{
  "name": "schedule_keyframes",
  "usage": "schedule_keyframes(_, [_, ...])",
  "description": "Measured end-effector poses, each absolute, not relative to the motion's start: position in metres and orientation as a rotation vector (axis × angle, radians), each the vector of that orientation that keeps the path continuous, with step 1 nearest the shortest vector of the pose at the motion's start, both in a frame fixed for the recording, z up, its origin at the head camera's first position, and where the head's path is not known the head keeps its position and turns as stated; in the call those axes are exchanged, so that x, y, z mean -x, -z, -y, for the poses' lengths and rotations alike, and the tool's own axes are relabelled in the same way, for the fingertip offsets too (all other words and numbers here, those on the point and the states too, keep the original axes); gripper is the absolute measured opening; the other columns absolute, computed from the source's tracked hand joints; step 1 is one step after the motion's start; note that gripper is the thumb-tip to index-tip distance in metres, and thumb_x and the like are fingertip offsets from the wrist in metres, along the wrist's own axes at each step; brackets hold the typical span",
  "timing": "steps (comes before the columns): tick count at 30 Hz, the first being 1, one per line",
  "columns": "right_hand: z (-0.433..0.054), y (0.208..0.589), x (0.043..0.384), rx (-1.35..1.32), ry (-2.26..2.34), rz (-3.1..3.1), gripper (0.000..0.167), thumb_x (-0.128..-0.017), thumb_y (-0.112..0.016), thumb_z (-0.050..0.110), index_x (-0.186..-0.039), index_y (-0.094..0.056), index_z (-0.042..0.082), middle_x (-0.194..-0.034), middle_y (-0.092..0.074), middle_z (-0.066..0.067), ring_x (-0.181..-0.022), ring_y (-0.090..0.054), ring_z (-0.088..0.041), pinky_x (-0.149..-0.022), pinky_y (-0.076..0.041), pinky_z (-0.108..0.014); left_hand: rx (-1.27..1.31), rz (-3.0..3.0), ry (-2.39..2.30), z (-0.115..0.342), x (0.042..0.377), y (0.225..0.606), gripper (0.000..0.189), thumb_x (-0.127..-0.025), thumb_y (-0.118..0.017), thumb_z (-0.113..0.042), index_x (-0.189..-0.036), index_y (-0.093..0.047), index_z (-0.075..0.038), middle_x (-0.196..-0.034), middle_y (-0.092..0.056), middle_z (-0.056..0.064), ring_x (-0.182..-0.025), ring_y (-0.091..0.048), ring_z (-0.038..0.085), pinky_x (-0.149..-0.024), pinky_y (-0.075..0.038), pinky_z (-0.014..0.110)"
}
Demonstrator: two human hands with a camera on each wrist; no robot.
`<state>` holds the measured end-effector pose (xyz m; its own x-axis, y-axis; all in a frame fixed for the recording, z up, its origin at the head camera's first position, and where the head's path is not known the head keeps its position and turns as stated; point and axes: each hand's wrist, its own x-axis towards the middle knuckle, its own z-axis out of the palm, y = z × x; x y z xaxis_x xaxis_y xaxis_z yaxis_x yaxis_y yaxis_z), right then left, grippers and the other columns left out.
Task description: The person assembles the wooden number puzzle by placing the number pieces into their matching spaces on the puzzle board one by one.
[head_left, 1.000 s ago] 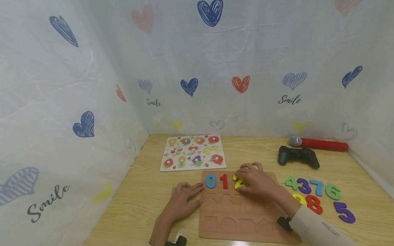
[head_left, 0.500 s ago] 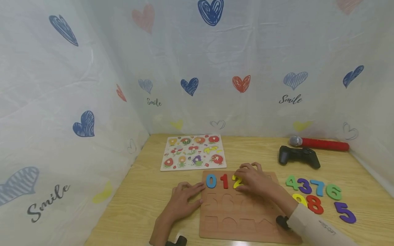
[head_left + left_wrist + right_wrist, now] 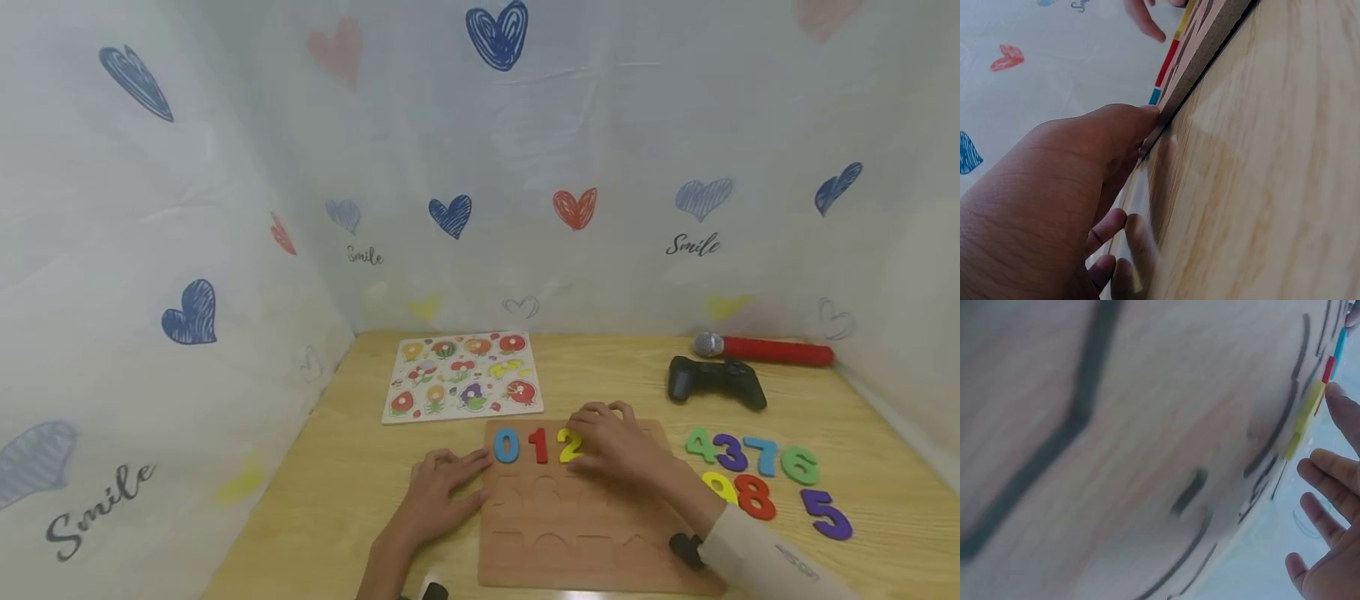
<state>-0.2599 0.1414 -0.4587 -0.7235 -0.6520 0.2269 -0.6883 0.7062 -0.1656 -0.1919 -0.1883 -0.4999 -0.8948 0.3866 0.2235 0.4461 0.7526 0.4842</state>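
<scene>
A brown wooden number board point(image 3: 525, 558) lies flat on the table, with cut outlines in its lower rows. Along its top row sit a blue 0 point(image 3: 506, 446), a red 1 point(image 3: 538, 446) and a yellow 2 point(image 3: 568, 445). My right hand point(image 3: 618, 442) is over the board beside the 2, partly covering it in the head view. In the right wrist view its fingers are spread, with the thumb point(image 3: 1342, 412) close to the yellow piece. With relaxed fingers, my left hand point(image 3: 438, 496) touches the board's left edge; its thumb point(image 3: 1129, 125) is at that edge.
Right of the board lie loose numbers, among them a green 4 point(image 3: 701, 446), a red 8 point(image 3: 754, 497) and a purple 5 point(image 3: 827, 514). Behind are a black game controller point(image 3: 716, 379), a red microphone point(image 3: 772, 350) and a fruit puzzle board point(image 3: 461, 379).
The head view has shifted slightly, so the whole scene sits a little further left. Both hands stay at nearly the same places on the board.
</scene>
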Motion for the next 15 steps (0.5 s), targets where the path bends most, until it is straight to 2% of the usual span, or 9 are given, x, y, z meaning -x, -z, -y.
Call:
schedule_keyframes(3, [-0.146, 0.459, 0.258, -1.082, -0.349, 2.755, 0.054, -0.083, -0.079, 0.047, -0.119, -0.070, 0.009, -0.121, -0.065, -0.004, -0.123, -0.048, -0.030, -0.100, -0.025, -0.062, 0.662, 2.838, 0.828, 0.190, 0.192, 0.502, 0.047, -0.097, -0.060, -0.050, -0.141, -0.058, -0.034, -0.149, -0.049, -0.017, -0.121, -0.039, 0.020, -0.095, -0.029, 0.053])
schedule_keyframes(9, [-0.158, 0.456, 0.251, -1.078, -0.332, 2.700, 0.039, -0.086, -0.079, 0.035, -0.116, -0.071, 0.011, -0.119, -0.067, -0.003, -0.122, -0.051, -0.030, -0.097, -0.028, -0.062, 0.662, 2.842, 0.835, 0.191, 0.191, 0.505, 0.047, -0.096, -0.061, -0.049, -0.141, -0.059, -0.034, -0.149, -0.048, -0.018, -0.121, -0.039, 0.019, -0.096, -0.028, 0.053])
schedule_keyframes(15, [-0.174, 0.452, 0.245, -1.073, -0.332, 2.656, 0.041, -0.083, -0.082, 0.033, -0.115, -0.071, 0.011, -0.119, -0.066, -0.005, -0.120, -0.052, -0.032, -0.095, -0.027, -0.062, 0.655, 2.847, 0.863, 0.190, 0.192, 0.504, 0.047, -0.096, -0.063, -0.047, -0.141, -0.059, -0.033, -0.149, -0.048, -0.018, -0.120, -0.038, 0.018, -0.096, -0.028, 0.052])
